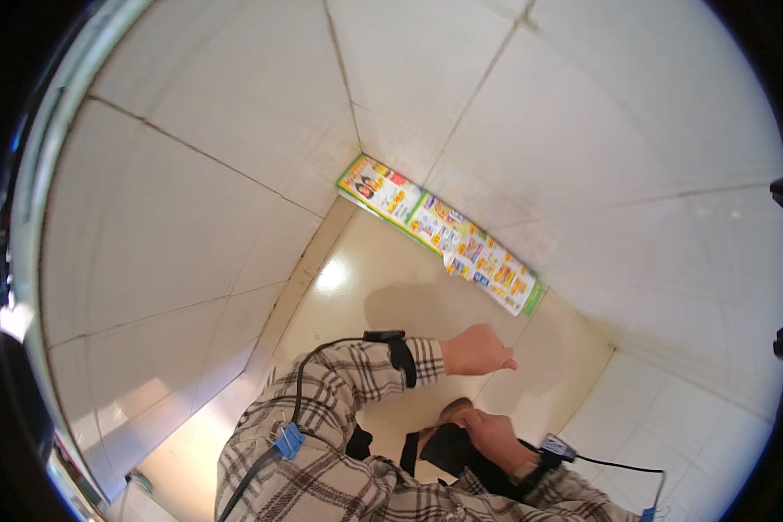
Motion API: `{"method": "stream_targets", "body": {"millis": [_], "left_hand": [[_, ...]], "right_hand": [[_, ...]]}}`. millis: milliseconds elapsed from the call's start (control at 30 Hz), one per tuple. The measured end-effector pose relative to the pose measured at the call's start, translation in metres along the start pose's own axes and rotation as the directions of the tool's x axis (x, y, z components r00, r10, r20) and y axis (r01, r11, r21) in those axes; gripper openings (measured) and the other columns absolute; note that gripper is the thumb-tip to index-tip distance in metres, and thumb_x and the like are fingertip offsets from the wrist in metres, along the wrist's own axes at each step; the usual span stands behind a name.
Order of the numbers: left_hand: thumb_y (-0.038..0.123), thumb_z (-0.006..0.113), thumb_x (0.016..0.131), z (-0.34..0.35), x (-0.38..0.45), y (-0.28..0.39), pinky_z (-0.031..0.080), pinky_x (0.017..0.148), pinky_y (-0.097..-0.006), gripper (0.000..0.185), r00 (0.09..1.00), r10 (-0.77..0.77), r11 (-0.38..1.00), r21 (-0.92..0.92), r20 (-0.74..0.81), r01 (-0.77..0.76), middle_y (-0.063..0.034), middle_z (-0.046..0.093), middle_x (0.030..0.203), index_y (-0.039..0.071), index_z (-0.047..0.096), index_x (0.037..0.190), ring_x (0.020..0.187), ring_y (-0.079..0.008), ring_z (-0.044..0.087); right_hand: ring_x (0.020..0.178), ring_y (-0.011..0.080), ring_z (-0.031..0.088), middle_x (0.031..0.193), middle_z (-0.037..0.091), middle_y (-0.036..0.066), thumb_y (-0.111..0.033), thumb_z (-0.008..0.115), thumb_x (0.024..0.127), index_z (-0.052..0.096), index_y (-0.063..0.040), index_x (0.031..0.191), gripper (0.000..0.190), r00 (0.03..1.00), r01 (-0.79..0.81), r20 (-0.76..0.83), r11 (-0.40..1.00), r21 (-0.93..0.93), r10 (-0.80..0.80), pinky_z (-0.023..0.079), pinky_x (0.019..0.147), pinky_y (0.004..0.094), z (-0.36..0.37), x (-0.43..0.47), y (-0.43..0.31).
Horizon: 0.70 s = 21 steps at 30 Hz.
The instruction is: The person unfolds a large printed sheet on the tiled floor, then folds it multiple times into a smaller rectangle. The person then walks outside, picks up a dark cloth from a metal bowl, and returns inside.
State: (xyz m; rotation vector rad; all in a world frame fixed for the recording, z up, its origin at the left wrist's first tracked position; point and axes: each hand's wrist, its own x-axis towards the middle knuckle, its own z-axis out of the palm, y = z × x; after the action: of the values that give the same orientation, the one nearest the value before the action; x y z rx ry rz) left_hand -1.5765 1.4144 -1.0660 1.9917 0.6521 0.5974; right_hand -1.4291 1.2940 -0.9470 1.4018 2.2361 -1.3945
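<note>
My left hand (pixel 478 350) is curled into a loose fist above the beige floor (pixel 391 293), below a long strip of colourful printed flyers (pixel 440 231) that lies where the floor meets the white tiled wall. No object shows in this hand; its palm is hidden. Close to my body, my right hand (pixel 491 436) is bent with its fingertips against or just over a brown thing (pixel 457 410), perhaps the toe of a shoe. Whether the fingers grip it cannot be made out. Both wrists wear black straps with small cabled devices.
White tiled walls (pixel 189 215) enclose the floor corner on the left, ahead and on the right (pixel 665 404). A tan skirting strip (pixel 300 280) runs along the left wall's base. A black cable (pixel 298 391) with a blue binder clip (pixel 289 441) runs up my plaid left sleeve.
</note>
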Motion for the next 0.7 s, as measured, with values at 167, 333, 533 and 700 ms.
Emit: {"method": "stream_targets", "body": {"millis": [167,333,533,700], "left_hand": [[0.021,0.055,0.089,-0.045,0.019,0.076,0.048,0.059,-0.0462,0.017,0.933,-0.349,0.937,-0.003,-0.092,0.35,-0.0159,0.062,0.075,0.006,0.056,0.097,0.071,-0.0358,0.062],[0.016,0.055,0.085,-0.085,-0.021,0.164,0.046,0.084,-0.045,0.025,0.879,-0.251,0.964,-0.018,-0.404,0.267,-0.0129,0.061,0.103,0.006,0.058,0.108,0.105,-0.033,0.056],[0.026,0.06,0.091,-0.14,-0.123,0.263,0.05,0.064,-0.0414,0.019,0.672,-0.676,0.734,-0.355,-0.302,0.579,-0.0141,0.063,0.078,0.008,0.063,0.095,0.076,-0.0325,0.064],[0.04,0.052,0.096,-0.207,-0.155,0.317,0.049,0.061,-0.0482,0.036,0.491,-0.764,0.611,-0.224,-0.419,0.759,-0.0161,0.064,0.071,0.011,0.07,0.083,0.067,-0.0397,0.061]], "right_hand": [[0.059,0.0302,0.062,0.071,0.062,0.009,-0.019,0.056,0.095,0.058,-0.008,0.1,0.012,0.988,-0.03,0.14,0.975,-0.222,0.063,0.046,0.048,0.044,0.051,-0.01,0.032],[0.09,0.0366,0.062,0.102,0.06,0.021,-0.018,0.053,0.096,0.055,-0.007,0.12,0.027,0.975,0.17,0.171,0.972,-0.164,-0.142,0.051,0.067,0.0464,0.05,-0.036,0.022],[0.099,0.0422,0.057,0.122,0.054,0.02,-0.016,0.052,0.096,0.055,-0.01,0.124,0.029,0.919,0.168,0.359,0.985,0.025,-0.166,0.049,0.076,0.0495,-0.052,-0.013,-0.071],[0.074,0.0422,0.06,0.079,0.063,0.018,-0.023,0.052,0.098,0.063,-0.008,0.099,0.018,0.956,0.238,0.165,0.97,0.057,-0.244,0.048,0.063,0.0494,-0.133,0.04,-0.177]]}}
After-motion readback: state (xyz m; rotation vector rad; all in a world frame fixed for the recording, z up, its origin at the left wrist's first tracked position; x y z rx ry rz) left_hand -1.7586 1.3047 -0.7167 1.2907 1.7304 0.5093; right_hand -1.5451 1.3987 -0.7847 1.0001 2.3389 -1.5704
